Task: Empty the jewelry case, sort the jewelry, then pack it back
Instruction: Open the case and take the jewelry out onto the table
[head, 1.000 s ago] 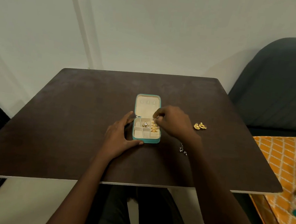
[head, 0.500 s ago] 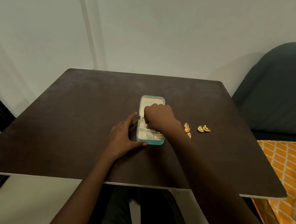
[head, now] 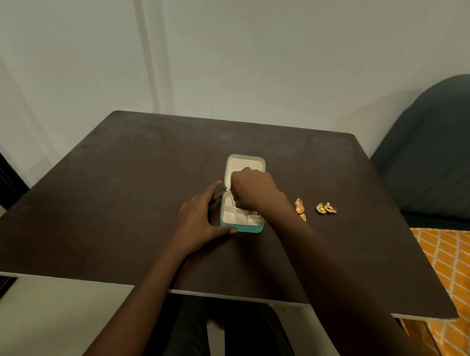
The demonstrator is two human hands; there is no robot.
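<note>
On the counter [head: 140, 197] we see emptying partway: two gold earring pairs [head: 299, 208] [head: 325, 208] lie right of the open jewelry case [head: 240, 227], left hand [head: 198, 220] flat bracing it, right hand [head: 252, 189] curled inside, hold unclear; sorting and repacking remain.

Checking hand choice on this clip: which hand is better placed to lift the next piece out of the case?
Right. The right hand is already curled into the open jewelry case, while the left hand braces its side.
</note>
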